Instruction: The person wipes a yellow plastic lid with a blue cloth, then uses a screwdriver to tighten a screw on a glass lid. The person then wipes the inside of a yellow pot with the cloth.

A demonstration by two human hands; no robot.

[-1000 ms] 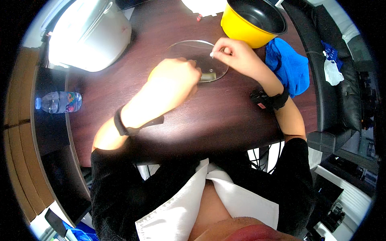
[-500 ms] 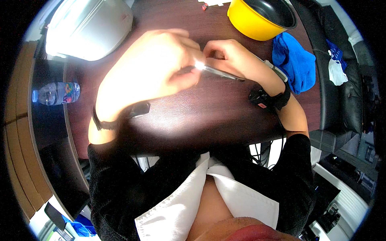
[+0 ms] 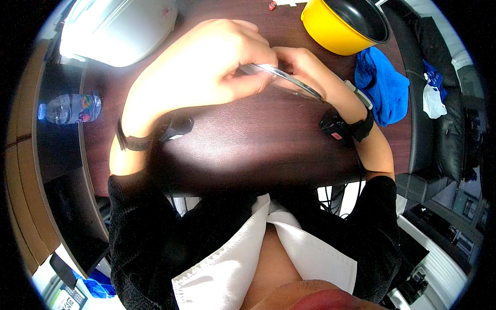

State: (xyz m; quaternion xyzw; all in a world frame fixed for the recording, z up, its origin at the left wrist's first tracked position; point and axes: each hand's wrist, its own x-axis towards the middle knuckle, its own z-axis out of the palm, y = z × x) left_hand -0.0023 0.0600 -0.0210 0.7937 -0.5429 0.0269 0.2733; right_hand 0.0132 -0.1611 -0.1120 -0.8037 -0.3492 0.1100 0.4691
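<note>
My left hand (image 3: 222, 64) is closed on a slim, shiny silver metal piece (image 3: 294, 81) that pokes out past the thumb and slants down toward my right wrist. Its far end looks dark; the rest is hidden in the grip, so its kind does not show. Close against it, partly behind the metal, my right hand (image 3: 305, 63) has its fingers curled inward. Those fingertips are mostly covered by the left hand, and what they hold, if anything, cannot be made out. Both hands are above the dark brown table (image 3: 243, 137).
A large silver-white appliance (image 3: 113, 33) stands far left, a yellow pot (image 3: 330, 28) with black inside far right. Beside the pot lies a blue cloth (image 3: 382, 88). A plastic bottle (image 3: 72, 108) lies at the left edge; a small red item (image 3: 272, 5) sits at the back.
Both hands have shifted slightly farther from me, the left also a little to the right. More of the silver piece shows, and it slants more steeply. The grip looks unchanged.
</note>
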